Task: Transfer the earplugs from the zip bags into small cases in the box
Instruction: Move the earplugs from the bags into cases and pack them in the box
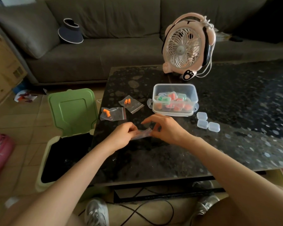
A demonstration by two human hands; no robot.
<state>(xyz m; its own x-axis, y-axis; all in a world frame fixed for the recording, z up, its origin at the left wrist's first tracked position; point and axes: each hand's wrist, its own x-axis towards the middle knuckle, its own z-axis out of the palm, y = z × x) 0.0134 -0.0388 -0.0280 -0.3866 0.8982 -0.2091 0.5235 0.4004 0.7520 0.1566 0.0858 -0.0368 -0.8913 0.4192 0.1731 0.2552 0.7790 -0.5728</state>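
Observation:
My left hand [123, 136] and my right hand [164, 128] pinch the two ends of a clear zip bag [141, 134] just above the dark table [153, 160]. What lies inside that bag is hidden. Two more zip bags with orange earplugs lie behind my hands, one at the left [113, 113] and one further back [131, 103]. A clear plastic box [175, 99] holds several small cases filled with orange earplugs. Three empty clear small cases [207, 122] sit to the right of the box.
A pink desk fan [188, 44] stands at the back of the table. An open green-lidded bin [69, 132] stands on the floor by the table's left edge. A grey sofa [104, 38] runs behind. Cables and my shoes are under the table's front edge.

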